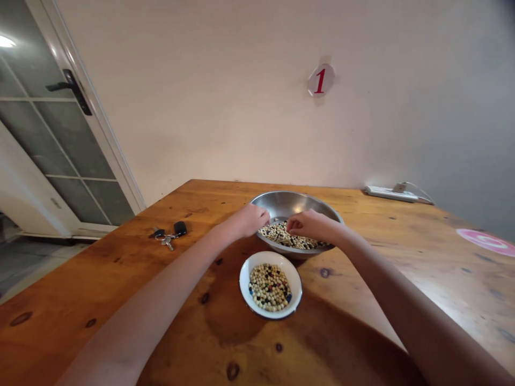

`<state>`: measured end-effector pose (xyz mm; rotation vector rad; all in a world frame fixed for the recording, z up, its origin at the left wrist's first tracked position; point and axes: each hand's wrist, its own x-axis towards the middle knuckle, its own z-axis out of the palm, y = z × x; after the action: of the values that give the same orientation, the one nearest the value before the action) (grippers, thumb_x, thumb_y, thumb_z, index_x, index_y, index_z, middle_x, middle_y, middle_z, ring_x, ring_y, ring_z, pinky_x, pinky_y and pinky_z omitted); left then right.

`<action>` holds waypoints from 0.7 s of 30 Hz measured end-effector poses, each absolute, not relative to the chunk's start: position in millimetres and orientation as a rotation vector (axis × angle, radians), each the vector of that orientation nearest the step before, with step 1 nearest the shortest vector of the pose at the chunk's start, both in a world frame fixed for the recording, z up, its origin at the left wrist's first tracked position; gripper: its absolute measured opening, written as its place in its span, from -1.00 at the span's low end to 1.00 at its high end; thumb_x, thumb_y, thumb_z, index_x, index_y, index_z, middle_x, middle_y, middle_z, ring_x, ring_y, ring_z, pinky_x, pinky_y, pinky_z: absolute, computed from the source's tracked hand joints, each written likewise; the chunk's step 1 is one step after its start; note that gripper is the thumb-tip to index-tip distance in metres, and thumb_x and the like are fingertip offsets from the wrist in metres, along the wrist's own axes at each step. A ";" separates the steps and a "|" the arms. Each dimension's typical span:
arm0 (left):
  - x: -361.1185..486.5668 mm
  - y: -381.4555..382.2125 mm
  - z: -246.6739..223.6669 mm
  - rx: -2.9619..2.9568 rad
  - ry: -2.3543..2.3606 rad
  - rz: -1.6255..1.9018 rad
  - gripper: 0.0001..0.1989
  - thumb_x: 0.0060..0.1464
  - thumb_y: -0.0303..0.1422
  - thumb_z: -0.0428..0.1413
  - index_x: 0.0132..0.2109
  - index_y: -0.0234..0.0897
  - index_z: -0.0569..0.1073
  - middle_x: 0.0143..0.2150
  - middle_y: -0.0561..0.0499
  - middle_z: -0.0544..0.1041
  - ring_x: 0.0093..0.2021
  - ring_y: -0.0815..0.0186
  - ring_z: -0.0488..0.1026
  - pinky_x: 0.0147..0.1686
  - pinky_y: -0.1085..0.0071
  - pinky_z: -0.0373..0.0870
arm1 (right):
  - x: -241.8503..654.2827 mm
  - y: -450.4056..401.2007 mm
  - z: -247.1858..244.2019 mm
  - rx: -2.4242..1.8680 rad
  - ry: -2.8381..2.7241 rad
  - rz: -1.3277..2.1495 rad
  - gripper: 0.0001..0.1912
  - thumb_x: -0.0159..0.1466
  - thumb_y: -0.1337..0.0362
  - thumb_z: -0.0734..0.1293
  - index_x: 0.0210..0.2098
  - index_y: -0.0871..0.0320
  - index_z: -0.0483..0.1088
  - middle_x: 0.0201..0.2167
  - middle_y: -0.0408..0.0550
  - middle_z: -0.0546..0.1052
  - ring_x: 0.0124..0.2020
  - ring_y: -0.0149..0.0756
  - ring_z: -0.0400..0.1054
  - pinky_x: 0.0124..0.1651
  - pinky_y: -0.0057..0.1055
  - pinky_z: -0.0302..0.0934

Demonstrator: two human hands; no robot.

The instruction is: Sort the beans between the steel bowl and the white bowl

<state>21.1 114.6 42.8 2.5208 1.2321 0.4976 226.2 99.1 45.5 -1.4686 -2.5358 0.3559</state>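
A wide stainless steel bowl point(289, 201) holds a layer of small round beads point(277, 233), mostly cream with black ones among them. Over its left rim is my left hand point(254, 219), fingers curled and pointing into the bowl. My right hand point(311, 224) reaches in from the right, its fingers bent together just at the beads. Whatever either hand's fingers may hold is hidden or too small to see. Nearer to me stands a white enamel bowl point(244, 271) with similar beads point(269, 287), mostly cream with some black, blue and red.
A bunch of keys point(167, 238) with a black fob lies on the wooden table point(181, 332) at the left. A white power strip point(392, 193) with a plug sits at the back right. A pink round sticker point(486, 241) is at the right. Behind are a wall and a glazed door.
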 end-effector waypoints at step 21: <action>14.1 79.7 101.2 2.336 0.742 0.817 -0.85 -0.08 -0.27 0.12 -0.38 -0.27 0.47 -0.25 0.01 0.46 -0.15 0.33 0.37 -0.10 0.39 0.22 | 217.4 78.4 77.1 -0.860 -2.180 1.151 -0.84 0.11 0.21 0.32 -0.32 0.13 0.40 -0.32 -0.08 0.53 -0.28 -0.38 0.37 -0.19 -0.39 0.22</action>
<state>14.1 79.7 101.2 2.3361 0.7420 0.8171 217.4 78.4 77.1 -0.8602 -2.1804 1.1508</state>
